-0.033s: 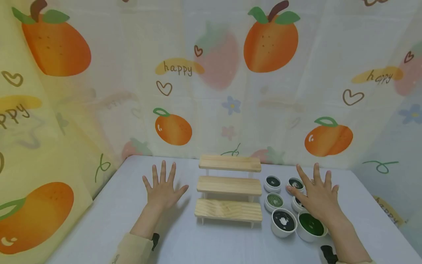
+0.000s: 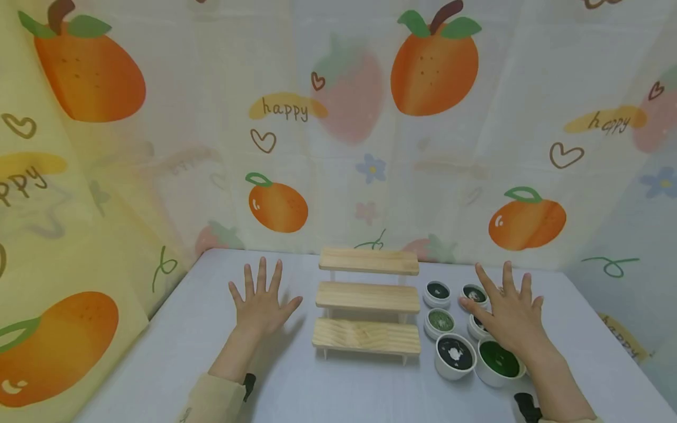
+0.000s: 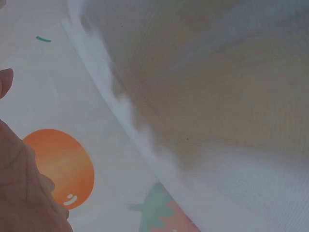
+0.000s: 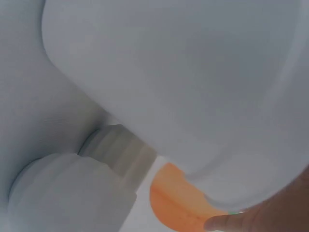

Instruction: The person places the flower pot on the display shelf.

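My left hand [image 2: 261,308] is held palm down with fingers spread, left of a three-step wooden stand [image 2: 367,338] with white legs. On the right, my right hand [image 2: 510,317] spreads its fingers over a group of white cups, partly hiding some. Nothing is held in either hand. Nearest the front are a white cup with dark contents and a white patch [image 2: 453,373] and a larger cup with green contents [image 2: 491,379]. Behind them stand several smaller cups [image 2: 438,336]. A smooth white cup wall [image 4: 159,87] fills much of the right wrist view, beside ribbed cups [image 4: 67,193].
A white cloth [image 2: 333,390] covers the table. Its back edge meets a hanging curtain [image 2: 444,194] printed with oranges and strawberries, which also runs along both sides. Dark bands [image 2: 250,385] circle both wrists.
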`<act>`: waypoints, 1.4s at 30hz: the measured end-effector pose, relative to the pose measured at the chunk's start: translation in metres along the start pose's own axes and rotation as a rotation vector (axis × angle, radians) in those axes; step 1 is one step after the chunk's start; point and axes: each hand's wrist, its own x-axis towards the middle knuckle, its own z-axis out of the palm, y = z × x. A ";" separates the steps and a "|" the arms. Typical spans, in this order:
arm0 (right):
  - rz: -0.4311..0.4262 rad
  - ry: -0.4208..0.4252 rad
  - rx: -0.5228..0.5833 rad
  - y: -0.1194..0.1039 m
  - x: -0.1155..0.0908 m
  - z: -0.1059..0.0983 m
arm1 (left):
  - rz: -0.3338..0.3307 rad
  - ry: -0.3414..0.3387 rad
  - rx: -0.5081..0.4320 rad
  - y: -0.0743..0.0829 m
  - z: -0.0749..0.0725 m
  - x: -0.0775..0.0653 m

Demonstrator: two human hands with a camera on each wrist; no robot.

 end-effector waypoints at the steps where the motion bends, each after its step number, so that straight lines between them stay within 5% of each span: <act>1: -0.001 -0.002 -0.001 0.000 0.000 0.000 | 0.002 0.001 0.000 0.000 0.000 0.000; 13: -0.022 0.026 0.016 -0.003 -0.004 -0.007 | 0.012 0.009 -0.081 0.001 -0.001 0.001; 17: -0.043 0.053 0.002 -0.007 -0.010 -0.008 | 0.045 -0.002 -0.264 0.005 -0.002 0.000; 28: -0.074 0.064 0.075 -0.005 -0.023 -0.012 | 0.106 -0.078 -1.020 0.027 -0.005 -0.002; 42: -0.044 0.081 0.228 0.031 -0.030 -0.017 | 0.082 -0.097 -1.279 0.047 0.019 -0.005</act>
